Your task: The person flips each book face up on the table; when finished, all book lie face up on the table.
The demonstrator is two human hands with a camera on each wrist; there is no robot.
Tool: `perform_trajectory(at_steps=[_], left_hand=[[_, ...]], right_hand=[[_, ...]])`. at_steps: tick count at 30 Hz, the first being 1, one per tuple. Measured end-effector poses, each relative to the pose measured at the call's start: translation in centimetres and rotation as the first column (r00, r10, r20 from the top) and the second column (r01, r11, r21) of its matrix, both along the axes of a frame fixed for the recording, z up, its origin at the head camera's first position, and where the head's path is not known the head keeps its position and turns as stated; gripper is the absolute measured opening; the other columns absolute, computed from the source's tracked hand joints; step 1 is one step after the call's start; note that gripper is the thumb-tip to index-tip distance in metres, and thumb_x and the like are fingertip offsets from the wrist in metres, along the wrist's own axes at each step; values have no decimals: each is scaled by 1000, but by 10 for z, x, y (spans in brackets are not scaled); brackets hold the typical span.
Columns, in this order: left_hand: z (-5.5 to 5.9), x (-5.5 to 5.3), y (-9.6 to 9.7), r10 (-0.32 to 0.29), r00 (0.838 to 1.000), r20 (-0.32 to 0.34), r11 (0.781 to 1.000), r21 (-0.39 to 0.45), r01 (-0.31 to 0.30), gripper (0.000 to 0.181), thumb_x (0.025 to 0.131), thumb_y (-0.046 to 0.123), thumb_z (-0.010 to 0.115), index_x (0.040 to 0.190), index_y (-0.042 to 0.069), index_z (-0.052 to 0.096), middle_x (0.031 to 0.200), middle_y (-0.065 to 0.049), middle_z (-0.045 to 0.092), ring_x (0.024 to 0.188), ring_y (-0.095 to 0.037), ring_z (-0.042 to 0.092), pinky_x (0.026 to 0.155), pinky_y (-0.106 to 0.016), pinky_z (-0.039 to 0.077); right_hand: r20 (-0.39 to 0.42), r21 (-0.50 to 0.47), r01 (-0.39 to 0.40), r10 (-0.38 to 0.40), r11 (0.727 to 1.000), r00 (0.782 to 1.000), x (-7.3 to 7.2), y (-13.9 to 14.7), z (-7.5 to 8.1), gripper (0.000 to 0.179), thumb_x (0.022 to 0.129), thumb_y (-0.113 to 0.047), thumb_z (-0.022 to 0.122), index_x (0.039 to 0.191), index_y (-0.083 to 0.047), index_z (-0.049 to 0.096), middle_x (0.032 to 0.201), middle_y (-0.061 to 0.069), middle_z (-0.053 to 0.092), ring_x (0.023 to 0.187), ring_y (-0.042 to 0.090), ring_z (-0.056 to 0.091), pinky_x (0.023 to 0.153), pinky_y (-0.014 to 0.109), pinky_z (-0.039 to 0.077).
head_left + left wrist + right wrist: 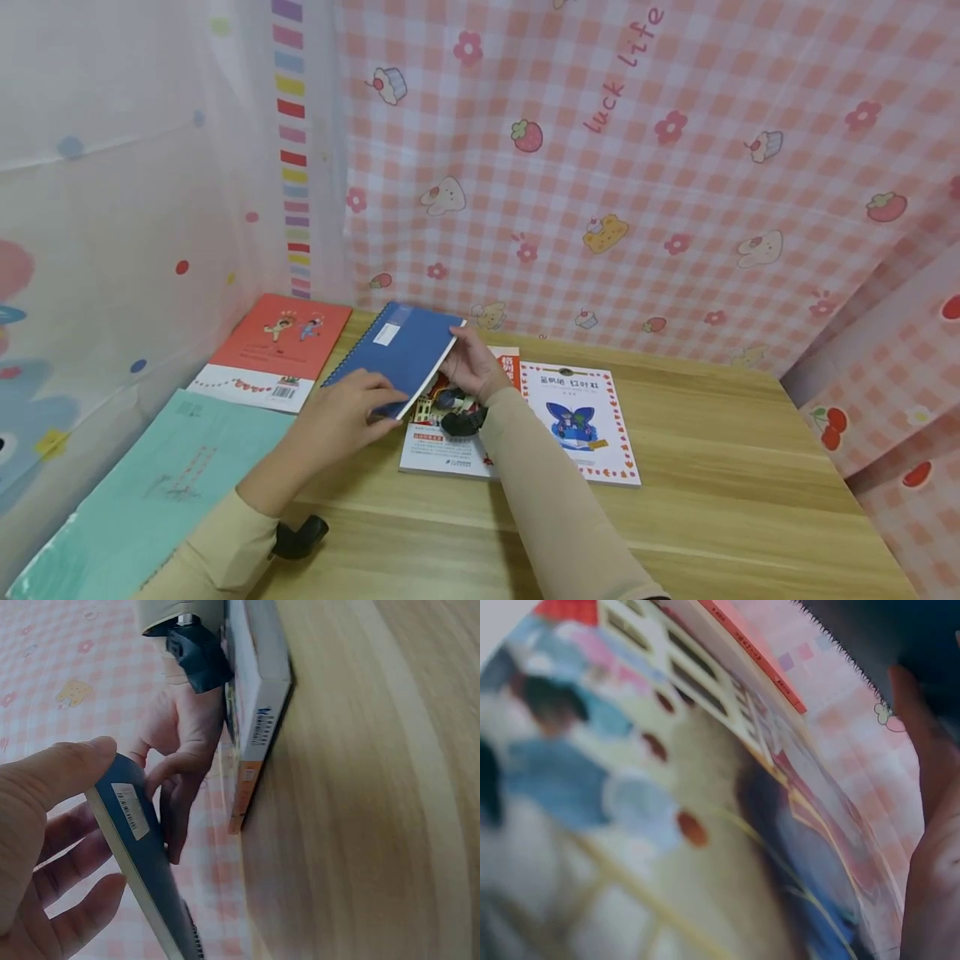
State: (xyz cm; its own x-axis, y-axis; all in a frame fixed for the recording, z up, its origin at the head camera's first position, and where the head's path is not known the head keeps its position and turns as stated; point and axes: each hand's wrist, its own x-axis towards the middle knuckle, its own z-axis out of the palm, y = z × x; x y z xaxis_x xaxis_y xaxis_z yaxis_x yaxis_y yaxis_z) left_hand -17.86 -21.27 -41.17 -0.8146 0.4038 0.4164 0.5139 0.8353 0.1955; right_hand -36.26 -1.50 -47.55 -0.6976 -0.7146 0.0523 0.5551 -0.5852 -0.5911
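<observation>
A blue spiral notebook (408, 346) with a white label is held tilted above the table, its coil on the left side. My left hand (341, 421) pinches the near right corner; in the left wrist view the thumb (75, 769) lies on one cover and fingers are on the other side. At the far right corner, my right hand (472, 362) grips the edge, with its thumb near the top and fingers partly hidden below. Under the right wrist lies a thick book with a colourful illustrated cover (442, 446), partly covered by the notebook and arm.
A white book with a blue butterfly picture (573, 417) lies on the wooden table (720, 500), right of the illustrated book. On the left are a red-and-white book (288, 337) and a teal folder-like sheet (180, 492). A checked curtain (570, 183) hangs behind.
</observation>
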Motion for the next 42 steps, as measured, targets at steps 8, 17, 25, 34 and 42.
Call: perform_trajectory(at_steps=[8,17,25,34,42], left_hand=[[-6,-1,-9,43,998,-55,999,-10,-43,35,80,26,89,111,13,78,109,-4,69,99,-22,62,78,-39,57],[-8,-3,-44,204,977,64,973,94,-210,56,82,32,87,129,10,68,131,-14,60,122,-39,55,91,-68,43],[-3,-1,-59,183,912,367,893,326,-310,74,88,39,80,142,-4,52,137,-27,56,117,-45,57,92,-60,50],[-6,-3,-65,123,842,525,865,359,-351,86,91,48,74,146,-11,43,127,-29,63,112,-42,63,87,-53,55],[0,0,-73,-1,799,601,816,463,-347,74,100,43,65,148,-9,42,124,-28,64,110,-38,66,89,-49,57]], right_hand=[[34,-51,28,-26,998,999,-1,0,2,27,109,-13,27,112,-8,54,104,8,65,92,21,70,81,34,60],[30,-79,12,-9,997,1000,-1,3,0,26,110,-13,27,104,-11,52,99,6,65,87,18,69,76,31,60],[32,-104,13,-10,995,999,3,5,1,22,109,-12,26,117,-18,46,98,5,66,85,16,70,73,31,59],[27,-111,9,-6,994,1000,2,4,1,25,109,-13,25,112,-14,50,100,5,66,88,16,70,78,30,60],[7,-51,34,-33,998,999,0,1,0,32,108,-14,25,107,-10,57,101,4,67,89,16,70,81,31,59]])
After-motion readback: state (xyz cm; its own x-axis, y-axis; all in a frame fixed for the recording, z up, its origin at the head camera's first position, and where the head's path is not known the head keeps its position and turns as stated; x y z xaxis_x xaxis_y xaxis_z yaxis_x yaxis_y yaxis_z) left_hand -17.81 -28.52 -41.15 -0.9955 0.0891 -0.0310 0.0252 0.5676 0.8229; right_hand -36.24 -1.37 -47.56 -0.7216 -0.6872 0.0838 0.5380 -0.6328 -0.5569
